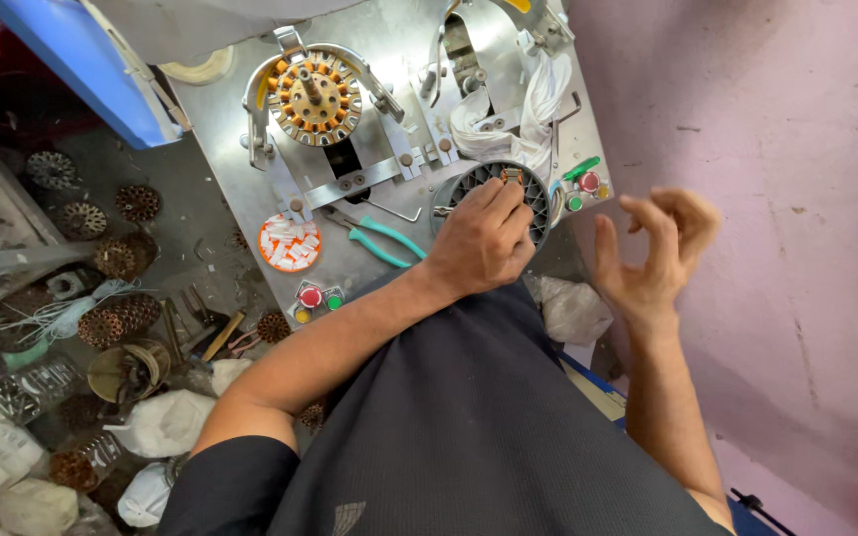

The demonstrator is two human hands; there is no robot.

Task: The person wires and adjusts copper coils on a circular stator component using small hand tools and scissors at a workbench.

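My left hand (484, 238) rests on a round grey slotted stator fixture (540, 203) on the metal machine plate (230, 119), its fingertips pinched on a small part at the fixture's top. My right hand (657, 248) hovers in the air to the right of the fixture, off the plate, fingers spread and curled, holding nothing. A second stator with orange copper windings (314, 97) sits clamped on a spindle at the upper left of the plate.
Teal-handled pliers (381, 238) lie on the plate beside an orange dish of white slips (289, 243). Red and green buttons (318, 296) sit at the plate's near edge. Loose stator cores (116, 318), bags and wire crowd the left floor. A pink wall (777, 149) stands right.
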